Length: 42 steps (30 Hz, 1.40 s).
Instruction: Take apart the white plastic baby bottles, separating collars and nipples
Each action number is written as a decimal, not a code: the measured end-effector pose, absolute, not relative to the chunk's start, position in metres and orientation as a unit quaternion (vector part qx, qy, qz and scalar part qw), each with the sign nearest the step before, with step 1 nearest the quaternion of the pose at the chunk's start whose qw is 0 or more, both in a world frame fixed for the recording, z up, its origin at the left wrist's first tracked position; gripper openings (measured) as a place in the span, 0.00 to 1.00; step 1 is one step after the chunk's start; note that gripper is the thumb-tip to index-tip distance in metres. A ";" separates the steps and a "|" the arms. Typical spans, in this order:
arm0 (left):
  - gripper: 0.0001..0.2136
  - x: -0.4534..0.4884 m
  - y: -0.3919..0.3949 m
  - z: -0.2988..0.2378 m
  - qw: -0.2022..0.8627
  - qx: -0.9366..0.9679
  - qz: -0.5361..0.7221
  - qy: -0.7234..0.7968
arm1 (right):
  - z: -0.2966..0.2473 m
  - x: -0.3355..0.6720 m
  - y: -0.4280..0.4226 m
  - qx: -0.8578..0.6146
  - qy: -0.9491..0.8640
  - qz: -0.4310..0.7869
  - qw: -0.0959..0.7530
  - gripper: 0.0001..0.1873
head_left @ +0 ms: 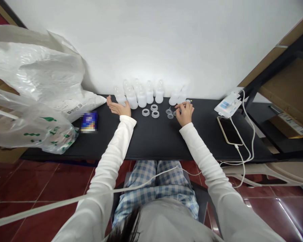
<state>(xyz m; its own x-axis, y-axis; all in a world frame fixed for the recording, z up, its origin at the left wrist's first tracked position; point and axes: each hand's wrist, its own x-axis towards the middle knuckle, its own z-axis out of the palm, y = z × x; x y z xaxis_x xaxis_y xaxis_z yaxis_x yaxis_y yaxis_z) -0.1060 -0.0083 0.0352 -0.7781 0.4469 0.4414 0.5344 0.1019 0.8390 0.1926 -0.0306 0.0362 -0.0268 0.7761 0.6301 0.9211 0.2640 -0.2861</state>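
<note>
Several small baby bottles with clear domed caps stand in a cluster against the wall. My left hand is beside the leftmost bottle, fingers stretched out and apart, holding nothing. Three translucent screw rings lie in front of the bottles. To their right are several clear silicone teats. Over these, my right hand has its fingers bent down and closed around a teat, which they partly hide. Just behind that hand stand two more bottles, lacking the clear domes seen on the others.
A large white plastic sack and a clear bag with green print crowd the left, beside a blurred blue packet. On the right lie a phone, its white cable and a white box on the black table.
</note>
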 end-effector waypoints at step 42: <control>0.26 -0.052 -0.023 0.018 0.061 -0.859 -0.411 -0.300 | 0.029 0.172 -0.036 -0.488 -0.604 0.172 0.606 0.26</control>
